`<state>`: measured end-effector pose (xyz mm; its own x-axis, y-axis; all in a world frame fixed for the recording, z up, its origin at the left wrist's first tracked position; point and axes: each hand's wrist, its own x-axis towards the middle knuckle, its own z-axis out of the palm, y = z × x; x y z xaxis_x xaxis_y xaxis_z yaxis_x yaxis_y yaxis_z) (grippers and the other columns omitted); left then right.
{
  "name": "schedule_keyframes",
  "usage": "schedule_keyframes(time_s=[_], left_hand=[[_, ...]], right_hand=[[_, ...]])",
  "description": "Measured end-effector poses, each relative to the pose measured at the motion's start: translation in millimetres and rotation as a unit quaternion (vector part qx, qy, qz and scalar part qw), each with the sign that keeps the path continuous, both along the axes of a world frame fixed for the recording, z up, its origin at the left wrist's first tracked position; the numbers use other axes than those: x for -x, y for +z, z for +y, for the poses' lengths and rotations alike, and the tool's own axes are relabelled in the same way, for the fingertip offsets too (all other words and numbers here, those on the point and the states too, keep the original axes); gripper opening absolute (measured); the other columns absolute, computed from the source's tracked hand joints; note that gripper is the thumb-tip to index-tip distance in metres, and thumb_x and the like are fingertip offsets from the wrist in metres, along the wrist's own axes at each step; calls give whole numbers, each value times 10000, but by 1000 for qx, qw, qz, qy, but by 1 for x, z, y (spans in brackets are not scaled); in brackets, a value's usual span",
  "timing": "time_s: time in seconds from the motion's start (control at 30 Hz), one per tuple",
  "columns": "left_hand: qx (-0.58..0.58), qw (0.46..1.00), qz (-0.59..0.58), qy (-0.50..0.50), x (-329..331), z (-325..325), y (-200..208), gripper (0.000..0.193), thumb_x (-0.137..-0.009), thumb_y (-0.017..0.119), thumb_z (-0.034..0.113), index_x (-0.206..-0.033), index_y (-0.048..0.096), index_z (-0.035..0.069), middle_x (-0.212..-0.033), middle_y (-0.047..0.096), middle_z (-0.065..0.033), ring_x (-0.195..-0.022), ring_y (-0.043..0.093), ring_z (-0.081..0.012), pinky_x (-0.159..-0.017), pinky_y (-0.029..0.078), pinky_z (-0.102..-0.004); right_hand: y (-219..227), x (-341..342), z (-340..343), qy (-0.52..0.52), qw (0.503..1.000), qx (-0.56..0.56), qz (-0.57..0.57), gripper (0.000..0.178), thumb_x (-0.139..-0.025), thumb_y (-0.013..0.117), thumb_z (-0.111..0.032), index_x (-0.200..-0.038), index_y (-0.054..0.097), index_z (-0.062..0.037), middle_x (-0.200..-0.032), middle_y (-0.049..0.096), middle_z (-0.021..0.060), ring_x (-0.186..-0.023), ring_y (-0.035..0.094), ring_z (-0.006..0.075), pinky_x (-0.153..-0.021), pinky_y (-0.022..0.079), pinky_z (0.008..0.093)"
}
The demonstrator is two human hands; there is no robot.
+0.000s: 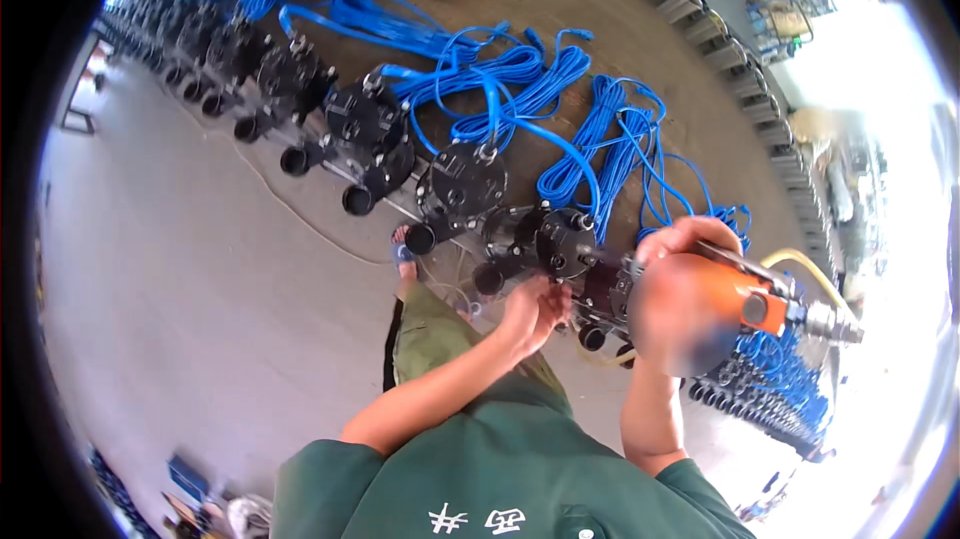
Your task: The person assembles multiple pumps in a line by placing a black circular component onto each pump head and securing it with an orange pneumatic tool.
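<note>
My right hand (690, 237) is wrapped round an orange air-powered driver (735, 294), partly blurred, with a silver hose fitting (832, 323) at its rear. The tool's narrow front end points left, over the black round top of a pump (566, 242). Just below that pump top, my left hand (535, 311) has its fingers curled in close to the pump's near side. Whatever may lie between those fingertips is hidden. Another dark pump (606, 297) stands to the right, partly covered by the tool and my right hand.
Black pumps (465, 179) with round outlet pipes form a long row from upper left to lower right. Coiled blue cables (525, 69) lie on the brown surface behind them. A pale yellow hose (805, 264) curves by the tool. Metal cylinders (728, 56) line the far right edge.
</note>
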<state>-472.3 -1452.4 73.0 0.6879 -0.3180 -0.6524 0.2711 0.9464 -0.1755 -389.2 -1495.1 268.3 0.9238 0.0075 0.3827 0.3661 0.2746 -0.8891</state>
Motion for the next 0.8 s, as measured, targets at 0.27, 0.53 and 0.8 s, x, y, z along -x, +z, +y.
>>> schedule_keyframes(time_s=[0.27, 0.53, 0.8], left_hand=[[49, 982, -8, 180, -7, -30, -40, 203, -997, 363, 72, -1048, 536, -20, -930, 648, -184, -778, 673, -294, -650, 571, -375], [45, 980, -8, 193, -4, -30, -36, 217, -1035, 367, 114, -1034, 547, -7, -907, 657, -167, -766, 686, -286, -651, 586, -371], [13, 981, -16, 192, 3, -28, -38, 185, -1027, 426, 118, -1029, 566, -4, -887, 627, -129, -766, 673, -266, -653, 580, -371]], right_hand=[[-17, 31, -35, -15, 995, 38, 93, 392, -720, 543, -7, -1109, 552, 39, -856, 571, 127, -574, 535, 165, -585, 497, 314], [-28, 36, -43, 1, 994, 73, 83, 374, -723, 545, -19, -1093, 554, 42, -852, 572, 130, -567, 540, 163, -582, 496, 308], [-41, 29, -49, 31, 995, 67, 72, 374, -729, 540, -20, -1098, 552, 39, -863, 577, 133, -571, 535, 159, -591, 498, 311]])
